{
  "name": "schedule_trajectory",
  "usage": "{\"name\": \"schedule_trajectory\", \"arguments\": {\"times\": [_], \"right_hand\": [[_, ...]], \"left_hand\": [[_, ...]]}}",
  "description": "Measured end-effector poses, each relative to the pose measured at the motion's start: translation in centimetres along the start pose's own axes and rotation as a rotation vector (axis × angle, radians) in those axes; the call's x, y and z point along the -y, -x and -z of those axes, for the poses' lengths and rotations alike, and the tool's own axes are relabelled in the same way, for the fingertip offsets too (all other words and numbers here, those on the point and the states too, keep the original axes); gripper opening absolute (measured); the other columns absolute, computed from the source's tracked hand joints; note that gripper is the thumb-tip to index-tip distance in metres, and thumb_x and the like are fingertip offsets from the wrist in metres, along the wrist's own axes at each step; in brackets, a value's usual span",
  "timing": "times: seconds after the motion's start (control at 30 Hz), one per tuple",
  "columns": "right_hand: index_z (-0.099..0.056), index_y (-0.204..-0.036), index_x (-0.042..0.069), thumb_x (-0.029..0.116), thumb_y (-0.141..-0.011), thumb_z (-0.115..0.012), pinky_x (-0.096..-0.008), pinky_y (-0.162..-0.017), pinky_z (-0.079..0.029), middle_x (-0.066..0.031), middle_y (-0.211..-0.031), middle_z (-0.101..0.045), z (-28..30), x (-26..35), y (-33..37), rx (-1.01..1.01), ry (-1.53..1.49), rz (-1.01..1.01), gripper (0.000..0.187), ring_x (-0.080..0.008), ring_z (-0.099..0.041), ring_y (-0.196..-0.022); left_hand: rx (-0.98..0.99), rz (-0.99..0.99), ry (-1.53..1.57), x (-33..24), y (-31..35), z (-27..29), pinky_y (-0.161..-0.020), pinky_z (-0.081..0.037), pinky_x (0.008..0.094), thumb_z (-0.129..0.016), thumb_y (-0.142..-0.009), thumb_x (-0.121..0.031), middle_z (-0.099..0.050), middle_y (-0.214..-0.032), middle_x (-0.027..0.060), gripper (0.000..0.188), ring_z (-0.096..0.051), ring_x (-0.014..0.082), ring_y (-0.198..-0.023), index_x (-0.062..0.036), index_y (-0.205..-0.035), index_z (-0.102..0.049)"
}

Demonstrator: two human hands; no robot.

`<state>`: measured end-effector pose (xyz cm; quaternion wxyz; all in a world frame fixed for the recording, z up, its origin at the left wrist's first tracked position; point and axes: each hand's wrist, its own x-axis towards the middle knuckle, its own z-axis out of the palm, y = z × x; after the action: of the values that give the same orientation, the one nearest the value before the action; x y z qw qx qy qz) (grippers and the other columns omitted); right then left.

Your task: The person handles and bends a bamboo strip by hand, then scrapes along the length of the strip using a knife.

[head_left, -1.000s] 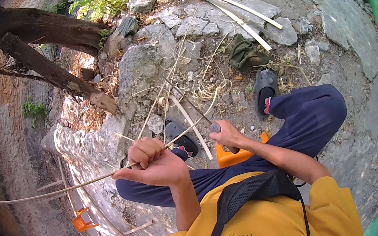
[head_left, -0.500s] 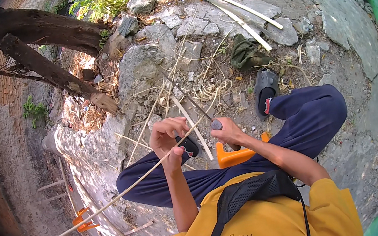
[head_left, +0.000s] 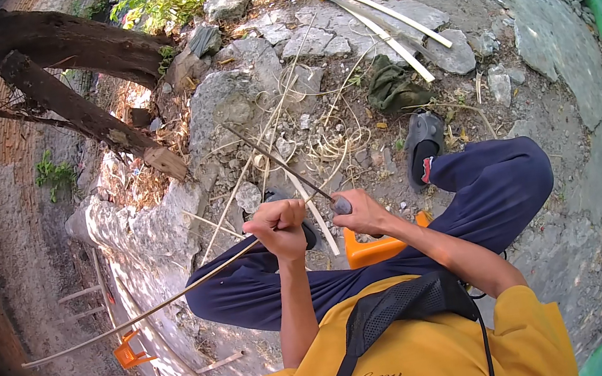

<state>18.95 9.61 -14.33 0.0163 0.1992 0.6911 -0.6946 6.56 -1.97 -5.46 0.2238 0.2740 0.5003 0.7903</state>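
My left hand (head_left: 279,226) grips a long thin pale cane strip (head_left: 141,314) that runs down and to the left past my knee. My right hand (head_left: 363,214) holds a long dark blade (head_left: 278,162) by its handle, and the blade points up and left over the ground. The two hands sit close together above my dark blue trousers (head_left: 502,181). An orange stool (head_left: 372,249) shows under me, between my legs.
Pale cane strips and curled shavings (head_left: 326,145) litter the stony ground ahead. Long split canes (head_left: 368,11) lie at the top. A dark tree trunk (head_left: 63,52) and branch stand at upper left. A green cloth (head_left: 391,85) and my sandal (head_left: 422,139) are to the right. A small orange chair (head_left: 129,352) sits lower left.
My left hand moved right, up to the right hand, and the cane's far end swung from level at the left to slanting down-left. The blade now points up and left.
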Motion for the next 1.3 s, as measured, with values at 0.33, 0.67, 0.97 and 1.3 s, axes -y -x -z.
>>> {"name": "schedule_trajectory", "arguments": {"times": [0.33, 0.67, 0.97, 1.3], "right_hand": [[-0.057, -0.08, -0.001, 0.02, -0.075, -0.068, -0.0351, -0.053, -0.044, -0.0057, -0.061, -0.056, 0.9, -2.9, -1.1, -0.032, 0.021, -0.074, 0.024, -0.0153, -0.052, -0.055], [-0.058, -0.081, -0.001, 0.021, -0.076, -0.067, -0.0366, -0.057, -0.045, -0.0075, -0.064, -0.056, 0.8, -3.7, -1.5, -0.041, 0.06, 0.032, 0.025, -0.0176, -0.05, -0.058], [-0.059, -0.079, -0.003, 0.024, -0.075, -0.067, -0.0398, -0.061, -0.045, -0.0133, -0.066, -0.057, 0.7, -2.7, -1.0, -0.051, 0.081, -0.057, 0.028, -0.022, -0.051, -0.061], [-0.057, -0.08, -0.002, 0.021, -0.077, -0.066, -0.0393, -0.059, -0.045, -0.0091, -0.066, -0.056, 1.6, -6.7, -1.1, -0.045, 0.118, -0.154, 0.026, -0.0192, -0.05, -0.061]], "left_hand": [[-0.029, -0.044, -0.028, 0.1, 0.4, -0.2, -0.049, -0.008, 0.0328, -0.022, -0.095, -0.082, -0.012, -0.054, -0.0044, 0.078, -0.008, 0.0109, -0.048, -0.0125, -0.061, -0.014], [-0.14, -0.03, 0.05, 0.2, 0.4, 0.0, -0.05, -0.008, 0.033, -0.022, -0.094, -0.084, -0.012, -0.054, -0.0045, 0.079, -0.009, 0.0106, -0.049, -0.0128, -0.062, -0.015], [-0.18, -0.031, 0.039, 0.2, 0.9, 0.7, -0.05, -0.008, 0.0329, -0.023, -0.093, -0.085, -0.013, -0.055, -0.0043, 0.078, -0.009, 0.0106, -0.05, -0.0135, -0.062, -0.016], [-0.344, -0.007, 0.114, -0.2, 0.2, 2.3, -0.05, -0.008, 0.0327, -0.021, -0.094, -0.085, -0.012, -0.056, -0.0043, 0.078, -0.01, 0.0105, -0.05, -0.013, -0.062, -0.016]]}}
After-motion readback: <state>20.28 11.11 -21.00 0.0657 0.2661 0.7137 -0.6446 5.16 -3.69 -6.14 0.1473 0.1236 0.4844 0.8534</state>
